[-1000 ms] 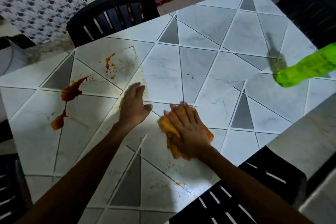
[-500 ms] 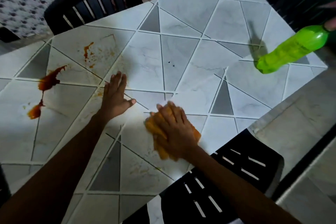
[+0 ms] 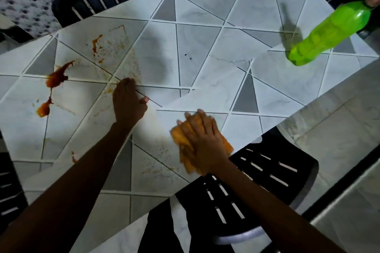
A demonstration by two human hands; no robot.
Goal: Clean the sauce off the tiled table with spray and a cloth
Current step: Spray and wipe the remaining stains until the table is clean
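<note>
Head view: right hand (image 3: 202, 139) lies palm-down on an orange cloth (image 3: 185, 151), fingers spread flat and pressing it onto the tiled table (image 3: 205, 33) near the front edge. Cloth shows past the hand on both sides; it is pinned under the palm rather than gripped in a fist. Left hand (image 3: 128, 101) rests on the tabletop beside the right, fingers curled under, thumb out, holding nothing. Thick sauce (image 3: 56, 77) lies in two red-orange blobs joined by a thin trail, well to the left of both hands. Thinner smears (image 3: 96, 44) sit farther back. Faint streaks mark the tiles between cloth and left hand. Green bottle (image 3: 329, 33) stands at the far right corner, well apart from the hands. Dark slatted chair (image 3: 265, 172) sits just beneath the right wrist.
</note>
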